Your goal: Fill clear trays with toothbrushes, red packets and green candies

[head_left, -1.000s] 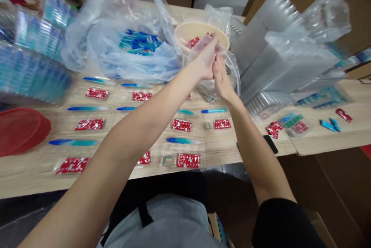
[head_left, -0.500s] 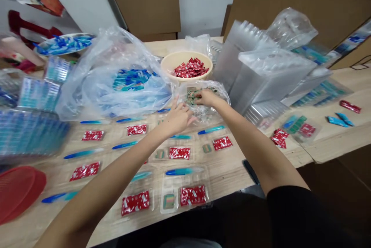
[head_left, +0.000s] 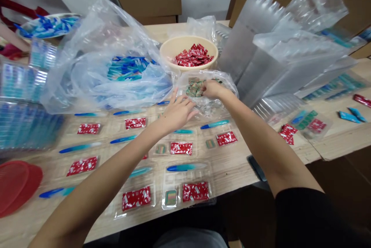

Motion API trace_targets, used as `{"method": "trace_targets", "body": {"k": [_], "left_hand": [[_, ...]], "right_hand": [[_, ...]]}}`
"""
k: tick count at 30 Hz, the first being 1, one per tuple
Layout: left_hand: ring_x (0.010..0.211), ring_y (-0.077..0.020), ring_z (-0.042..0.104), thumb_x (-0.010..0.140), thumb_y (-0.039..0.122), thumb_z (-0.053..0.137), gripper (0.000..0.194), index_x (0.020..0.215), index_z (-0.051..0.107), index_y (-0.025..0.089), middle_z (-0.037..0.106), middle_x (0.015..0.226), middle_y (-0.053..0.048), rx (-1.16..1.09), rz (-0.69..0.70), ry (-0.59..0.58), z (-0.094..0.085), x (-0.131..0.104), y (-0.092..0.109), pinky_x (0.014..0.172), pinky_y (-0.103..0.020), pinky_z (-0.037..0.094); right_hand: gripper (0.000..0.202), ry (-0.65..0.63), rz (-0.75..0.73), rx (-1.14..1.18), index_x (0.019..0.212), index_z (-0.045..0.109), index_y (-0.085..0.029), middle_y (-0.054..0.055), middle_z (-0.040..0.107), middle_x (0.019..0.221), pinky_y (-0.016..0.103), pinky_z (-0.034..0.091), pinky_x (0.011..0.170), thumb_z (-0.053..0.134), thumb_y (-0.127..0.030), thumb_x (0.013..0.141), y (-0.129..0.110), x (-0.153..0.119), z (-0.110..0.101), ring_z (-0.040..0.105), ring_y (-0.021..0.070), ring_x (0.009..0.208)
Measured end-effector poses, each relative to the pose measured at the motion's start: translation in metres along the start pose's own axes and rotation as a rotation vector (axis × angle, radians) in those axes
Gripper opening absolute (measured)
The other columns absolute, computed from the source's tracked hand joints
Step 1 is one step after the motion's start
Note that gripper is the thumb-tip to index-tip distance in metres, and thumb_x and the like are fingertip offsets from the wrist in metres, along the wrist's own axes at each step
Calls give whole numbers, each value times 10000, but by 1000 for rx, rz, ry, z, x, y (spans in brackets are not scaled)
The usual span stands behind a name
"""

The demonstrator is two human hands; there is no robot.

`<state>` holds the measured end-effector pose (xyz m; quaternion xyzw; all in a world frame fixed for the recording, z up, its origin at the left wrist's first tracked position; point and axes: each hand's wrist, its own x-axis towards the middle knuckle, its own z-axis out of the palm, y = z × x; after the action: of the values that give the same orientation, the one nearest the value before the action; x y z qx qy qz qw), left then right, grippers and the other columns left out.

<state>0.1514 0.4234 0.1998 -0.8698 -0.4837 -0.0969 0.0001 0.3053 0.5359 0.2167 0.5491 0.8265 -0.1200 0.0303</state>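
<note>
My right hand (head_left: 212,88) reaches into an unsealed clear plastic bag (head_left: 210,109) of small green striped squares (head_left: 193,88). Its fingers are bent down among them, with the tips hidden. My left hand (head_left: 177,113) hovers by the bag's near left edge, fingers spread and holding nothing. Below my arms lie rows of clear blister trays (head_left: 176,178) with blue-to-turquoise pens (head_left: 185,167) and red patterned packets (head_left: 195,192). Some trays, such as the front one, also hold a striped square (head_left: 171,197). My left forearm covers part of the rows.
Behind the bag stands a cream bowl (head_left: 166,53) of red packets. A large plastic bag (head_left: 72,82) of pens sits at left, near filled tray stacks (head_left: 27,124) and a red basket (head_left: 20,188). Stacked clear trays (head_left: 261,66) rise at right. A dark phone-like object (head_left: 256,167) lies at the table edge.
The view has shifted slightly. My right hand stays in the bag, its fingers now more bunched and lower among the squares. My left hand stays spread beside the bag.
</note>
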Motion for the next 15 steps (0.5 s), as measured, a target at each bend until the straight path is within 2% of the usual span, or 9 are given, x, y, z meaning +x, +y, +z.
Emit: {"method": "trace_targets", "body": {"k": [3, 6, 8, 11, 15], "left_hand": [[1202, -293, 519, 955, 351, 461, 322, 1114, 648, 143, 693, 1095, -101, -11, 11, 32, 4, -1, -2, 1152, -610, 128], [1186, -291, 530, 952, 357, 468, 314, 1097, 653, 150, 699, 1074, -98, -2, 29, 58, 6, -1, -4, 1145, -616, 142], [1181, -295, 531, 951, 358, 472, 322, 1098, 653, 136, 700, 1074, -105, -2, 32, 58, 6, -1, -5, 1145, -617, 141], [1187, -295, 523, 944, 353, 487, 317, 1081, 661, 126, 703, 1068, -107, -32, 37, 62, 4, 1, -6, 1150, -601, 148], [1167, -275, 527, 938, 340, 502, 269, 1032, 677, 158, 708, 1052, -83, -39, 48, 78, 3, 4, -5, 1151, -583, 166]], "right_hand": [[186, -62, 6, 3, 908, 739, -138, 104, 729, 939, 289, 506, 778, 680, -170, 735, -1, -3, -4, 667, 228, 870], [184, -66, -5, 12, 880, 743, -132, 100, 732, 887, 278, 507, 747, 673, -107, 712, -2, -5, -5, 669, 217, 823], [209, -33, -12, 22, 886, 743, -128, 102, 733, 874, 272, 504, 751, 635, -63, 719, -1, -5, -3, 670, 210, 816], [209, 31, -32, 44, 904, 746, -134, 102, 732, 861, 286, 503, 762, 646, -83, 727, 4, -4, 3, 671, 218, 820], [156, 156, -104, 101, 764, 748, -128, 106, 710, 727, 330, 504, 723, 744, -77, 616, 10, 4, 15, 665, 249, 732]]}}
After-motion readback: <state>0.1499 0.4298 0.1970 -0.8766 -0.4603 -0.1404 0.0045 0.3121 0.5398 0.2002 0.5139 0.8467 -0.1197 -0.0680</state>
